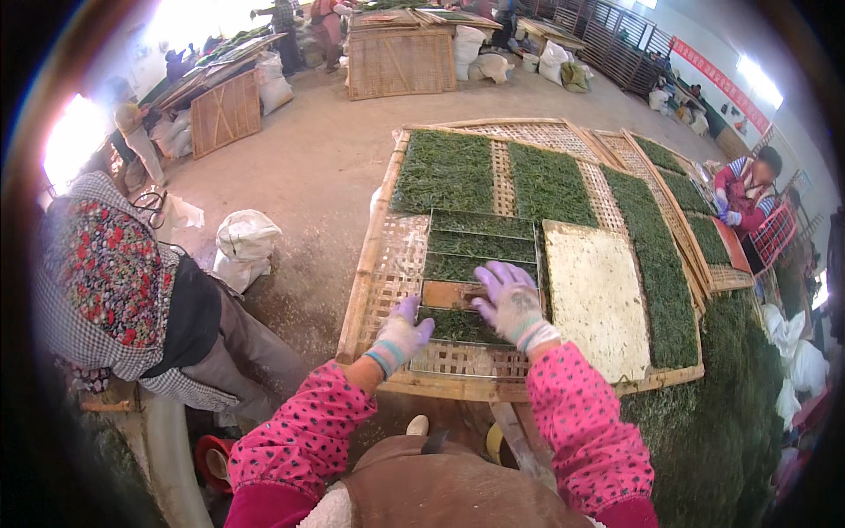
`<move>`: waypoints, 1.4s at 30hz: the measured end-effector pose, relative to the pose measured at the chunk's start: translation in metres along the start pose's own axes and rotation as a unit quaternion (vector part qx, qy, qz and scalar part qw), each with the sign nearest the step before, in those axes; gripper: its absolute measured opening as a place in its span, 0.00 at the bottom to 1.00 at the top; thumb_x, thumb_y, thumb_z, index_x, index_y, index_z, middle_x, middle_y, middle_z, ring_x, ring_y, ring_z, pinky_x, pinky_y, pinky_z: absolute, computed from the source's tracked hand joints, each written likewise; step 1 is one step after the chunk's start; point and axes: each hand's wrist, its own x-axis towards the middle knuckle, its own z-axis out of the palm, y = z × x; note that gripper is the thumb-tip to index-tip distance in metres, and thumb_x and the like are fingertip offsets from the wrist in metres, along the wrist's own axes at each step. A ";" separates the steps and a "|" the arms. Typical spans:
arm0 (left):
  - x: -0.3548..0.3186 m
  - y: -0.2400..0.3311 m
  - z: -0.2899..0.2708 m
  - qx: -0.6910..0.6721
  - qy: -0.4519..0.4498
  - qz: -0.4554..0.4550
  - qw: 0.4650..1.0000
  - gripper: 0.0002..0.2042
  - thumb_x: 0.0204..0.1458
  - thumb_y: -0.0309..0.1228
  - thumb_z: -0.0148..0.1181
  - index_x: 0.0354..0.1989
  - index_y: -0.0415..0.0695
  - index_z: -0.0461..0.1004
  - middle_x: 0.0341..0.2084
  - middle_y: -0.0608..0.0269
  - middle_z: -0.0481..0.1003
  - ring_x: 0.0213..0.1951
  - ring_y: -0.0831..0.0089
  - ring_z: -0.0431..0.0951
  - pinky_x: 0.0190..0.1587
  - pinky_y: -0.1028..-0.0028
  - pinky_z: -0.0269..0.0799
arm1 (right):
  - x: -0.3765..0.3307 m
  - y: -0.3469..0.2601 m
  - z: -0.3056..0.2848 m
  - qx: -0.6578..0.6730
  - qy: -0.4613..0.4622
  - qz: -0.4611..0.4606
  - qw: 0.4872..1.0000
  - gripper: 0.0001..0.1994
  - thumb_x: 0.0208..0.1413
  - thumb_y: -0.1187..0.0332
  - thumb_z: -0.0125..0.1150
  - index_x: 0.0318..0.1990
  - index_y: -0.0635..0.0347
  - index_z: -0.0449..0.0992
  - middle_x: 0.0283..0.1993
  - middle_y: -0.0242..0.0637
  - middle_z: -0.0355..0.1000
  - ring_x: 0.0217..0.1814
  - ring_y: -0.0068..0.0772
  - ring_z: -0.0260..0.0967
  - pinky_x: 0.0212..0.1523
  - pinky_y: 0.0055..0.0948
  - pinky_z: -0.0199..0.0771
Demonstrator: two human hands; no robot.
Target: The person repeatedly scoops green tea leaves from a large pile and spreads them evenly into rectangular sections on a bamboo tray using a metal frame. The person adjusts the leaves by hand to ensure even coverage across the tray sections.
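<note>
While I watch from the head view, my left hand (pixel 400 339) in its pale work glove lies flat and released on the near row of green leaf strands (pixel 459 326), at about seven o'clock in the metal frame (pixel 480 214). My right hand (pixel 513 304), fingers spread and gripping nothing, presses the wooden block (pixel 449 293) at the frame's middle. I judge this the packing step: the strands are being levelled row by row. Next calls for even downward pressure. Beyond, at one o'clock, a pale board (pixel 598 299) lies on the bamboo tray (pixel 374 233).
</note>
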 end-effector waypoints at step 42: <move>0.024 0.060 0.070 0.202 0.067 0.489 0.846 0.12 0.61 0.31 0.49 0.49 0.42 0.76 0.48 0.52 0.74 0.55 0.53 0.70 0.62 0.56 0.61 | -0.436 -0.012 -0.080 -0.138 0.042 0.500 0.854 0.17 0.59 0.58 0.59 0.54 0.52 0.76 0.60 0.42 0.70 0.62 0.50 0.65 0.62 0.48 0.65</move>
